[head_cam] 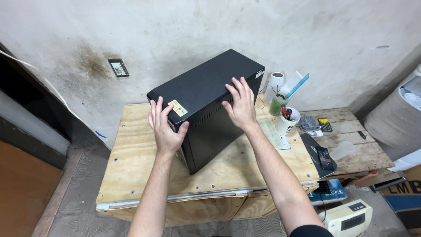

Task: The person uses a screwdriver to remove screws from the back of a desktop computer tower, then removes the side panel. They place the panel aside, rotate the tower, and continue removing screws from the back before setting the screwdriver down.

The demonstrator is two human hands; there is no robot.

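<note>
— On the plywood surface [131, 166], by the stained plaster wall?
— Black metal computer case [206, 101], centre. Left hand [165, 127] gripping its near corner; right hand [240, 105] spread flat on top.

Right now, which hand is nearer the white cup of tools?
Right. The right hand lies on the black case just left of the cup; the left hand grips the case's far corner.
</note>
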